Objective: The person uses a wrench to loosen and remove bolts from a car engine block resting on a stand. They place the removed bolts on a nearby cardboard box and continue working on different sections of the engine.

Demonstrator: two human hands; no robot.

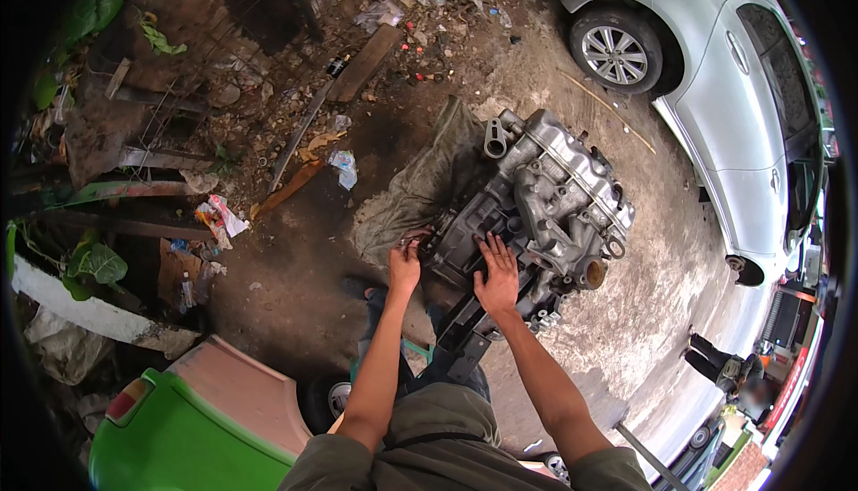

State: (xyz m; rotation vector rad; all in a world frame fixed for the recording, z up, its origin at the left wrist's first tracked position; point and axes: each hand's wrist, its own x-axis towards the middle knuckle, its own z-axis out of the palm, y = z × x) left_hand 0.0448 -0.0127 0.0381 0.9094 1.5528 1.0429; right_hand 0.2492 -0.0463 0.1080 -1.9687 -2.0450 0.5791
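Observation:
A greasy car engine (556,147) of grey metal lies on the ground in front of me, with a dark flat cover (460,239) on its near left side. My right hand (497,278) rests on that dark part, its fingers stretched out and holding nothing. At the engine's near left edge, my left hand (405,263) has its fingers bent and drawn together. Whatever they hold, if anything, is too small to make out. A dirty grey-green cloth (411,192) is spread under and beside the engine. Next to my right wrist, a black bracket (466,354) sticks out toward my legs.
A silver car (715,89) stands at the right. Planks (365,64), rubble and litter cover the ground at the far left. A green car body part (179,442) sits at the near left beside a wheel (338,397). Another person (728,370) is at the far right.

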